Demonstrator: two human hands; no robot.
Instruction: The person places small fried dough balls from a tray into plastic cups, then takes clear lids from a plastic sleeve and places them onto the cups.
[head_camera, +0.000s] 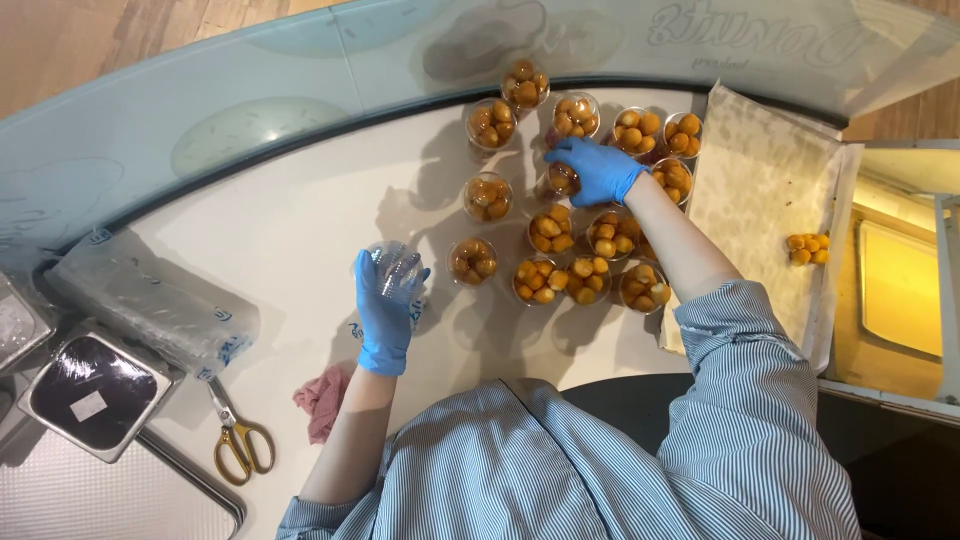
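Observation:
My left hand (385, 312), in a blue glove, holds a clear plastic dome lid (396, 268) over the white counter. My right hand (600, 170), also in a blue glove, reaches forward and grips a clear cup of small golden dough balls (561, 181). Several more filled cups (551, 229) stand clustered around it on the counter. My sleeves are blue and white striped.
A paper-lined tray (765, 190) on the right holds a few loose dough balls (807, 248). Yellow-handled scissors (238, 440), a pink cloth (322, 400), a plastic bag of lids (150, 300) and a steel pan of dark sauce (95, 392) lie at the left. A curved glass screen (300, 90) bounds the far edge.

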